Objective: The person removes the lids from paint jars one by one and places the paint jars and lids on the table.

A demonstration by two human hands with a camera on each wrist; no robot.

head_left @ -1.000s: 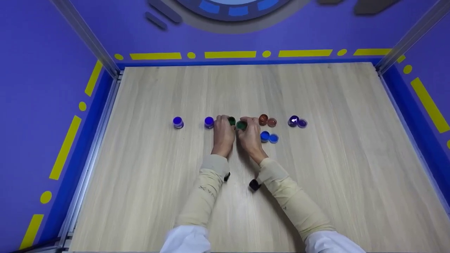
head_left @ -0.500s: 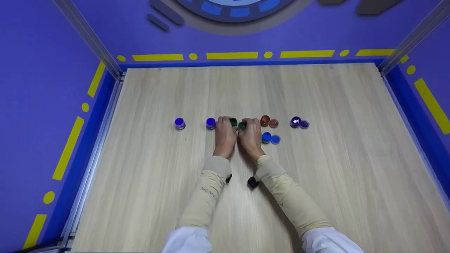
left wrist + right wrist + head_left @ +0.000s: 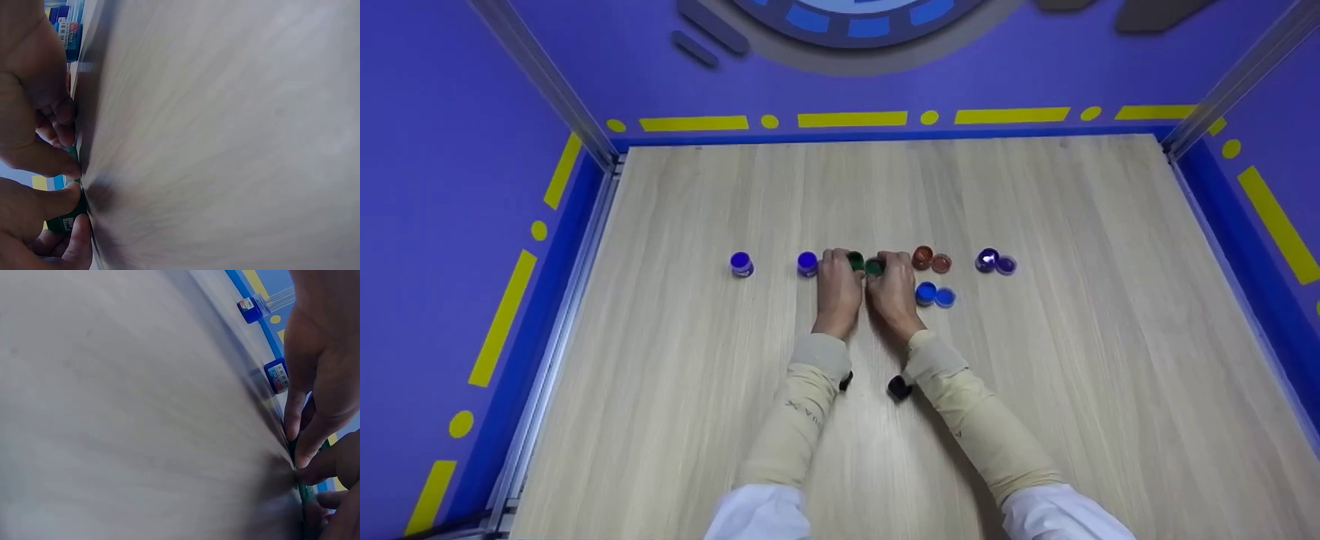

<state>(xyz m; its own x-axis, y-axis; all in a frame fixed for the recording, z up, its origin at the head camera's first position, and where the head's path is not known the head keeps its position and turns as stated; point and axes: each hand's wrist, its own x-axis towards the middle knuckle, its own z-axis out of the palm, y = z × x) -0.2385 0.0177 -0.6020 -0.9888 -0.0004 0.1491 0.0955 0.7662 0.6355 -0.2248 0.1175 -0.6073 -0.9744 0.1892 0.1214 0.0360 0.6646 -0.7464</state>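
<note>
My left hand grips a small green paint jar, which stands open on the table; in the left wrist view the thumb and a finger pinch the jar's green side. Close on its right lies the jar's round green lid, pinched at the edge by my right hand. In the right wrist view only a thin strip of the green lid shows between the fingers. The two thumbs nearly meet between jar and lid. Fingers hide part of both.
Just left of my left hand stands a blue-purple capped jar, with another capped jar farther left. Right of my right hand are open jars of brown paint, blue paint and purple paint, each with its lid beside it.
The right wrist and forearm have shifted slightly left. Both hands keep their hold on the green jar and its lid; the jars stay where they were.
</note>
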